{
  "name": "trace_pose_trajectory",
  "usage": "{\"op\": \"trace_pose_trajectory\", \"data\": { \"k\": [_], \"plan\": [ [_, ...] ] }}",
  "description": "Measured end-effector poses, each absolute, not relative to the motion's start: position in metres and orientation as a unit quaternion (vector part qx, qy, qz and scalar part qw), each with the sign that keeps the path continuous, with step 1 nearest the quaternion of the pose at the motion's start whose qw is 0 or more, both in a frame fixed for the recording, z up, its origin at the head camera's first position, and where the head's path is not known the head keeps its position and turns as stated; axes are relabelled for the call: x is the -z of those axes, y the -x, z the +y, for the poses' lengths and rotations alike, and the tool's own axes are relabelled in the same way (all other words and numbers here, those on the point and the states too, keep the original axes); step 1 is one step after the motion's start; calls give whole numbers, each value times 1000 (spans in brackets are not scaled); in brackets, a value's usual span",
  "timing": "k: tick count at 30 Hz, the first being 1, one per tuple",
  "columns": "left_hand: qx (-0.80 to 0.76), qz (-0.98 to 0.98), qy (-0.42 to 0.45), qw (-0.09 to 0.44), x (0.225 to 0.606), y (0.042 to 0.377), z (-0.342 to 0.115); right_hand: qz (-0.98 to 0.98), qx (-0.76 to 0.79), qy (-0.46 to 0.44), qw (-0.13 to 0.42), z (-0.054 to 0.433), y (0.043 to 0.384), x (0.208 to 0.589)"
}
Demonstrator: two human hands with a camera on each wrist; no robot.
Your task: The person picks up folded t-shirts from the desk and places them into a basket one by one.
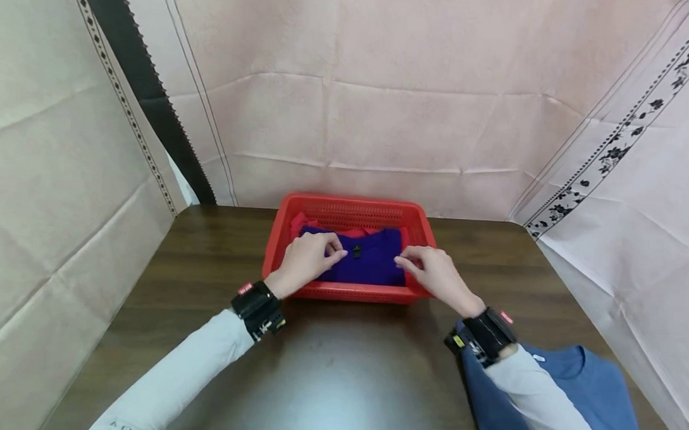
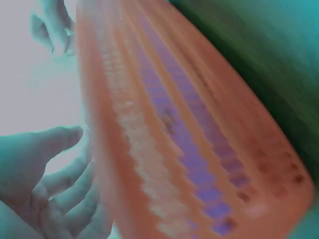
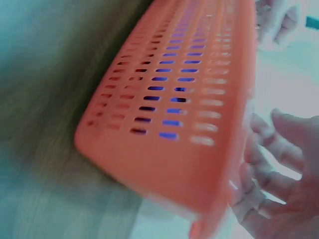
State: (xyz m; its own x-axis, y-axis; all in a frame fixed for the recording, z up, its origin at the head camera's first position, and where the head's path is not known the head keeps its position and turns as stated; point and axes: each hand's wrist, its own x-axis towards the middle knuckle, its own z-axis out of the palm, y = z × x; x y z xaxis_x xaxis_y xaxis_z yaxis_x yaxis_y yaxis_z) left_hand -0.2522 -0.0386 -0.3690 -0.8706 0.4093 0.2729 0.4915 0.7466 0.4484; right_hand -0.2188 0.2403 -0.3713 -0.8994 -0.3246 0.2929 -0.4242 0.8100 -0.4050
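A red plastic basket (image 1: 353, 293) with slotted walls stands at the far side of the table. In it lies a folded dark blue garment (image 1: 377, 260) with a small dark label, over red cloth (image 1: 300, 223). My left hand (image 1: 307, 259) is over the left part of the basket, fingers loosely bent and holding nothing. Over the right end is my right hand (image 1: 433, 272), its fingers also loosely bent around nothing. In the wrist views, the left hand (image 2: 55, 184) and the right hand (image 3: 274, 174) appear beside the basket's rim, and blue cloth shows through the slots.
A blue T-shirt (image 1: 592, 382) lies at the table's right front, partly beneath the right forearm. The brown wooden table (image 1: 328, 366) reflects light near its front. Pale cloth sheets (image 1: 393, 128) hang behind and along both sides.
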Motion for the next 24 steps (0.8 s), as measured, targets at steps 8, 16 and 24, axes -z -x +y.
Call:
{"op": "trace_pose_trajectory", "data": {
  "k": [8, 16, 24],
  "plan": [
    [306, -886, 305, 166, 368, 182, 19, -955, -172, -141, 197, 299, 147, 368],
    [278, -895, 340, 84, 416, 157, 65, -976, -115, -22, 184, 396, 100, 391],
    [349, -867, 354, -46, 442, 150, 96, -988, -110, 101, 48, 500, 69, 413]
  ]
}}
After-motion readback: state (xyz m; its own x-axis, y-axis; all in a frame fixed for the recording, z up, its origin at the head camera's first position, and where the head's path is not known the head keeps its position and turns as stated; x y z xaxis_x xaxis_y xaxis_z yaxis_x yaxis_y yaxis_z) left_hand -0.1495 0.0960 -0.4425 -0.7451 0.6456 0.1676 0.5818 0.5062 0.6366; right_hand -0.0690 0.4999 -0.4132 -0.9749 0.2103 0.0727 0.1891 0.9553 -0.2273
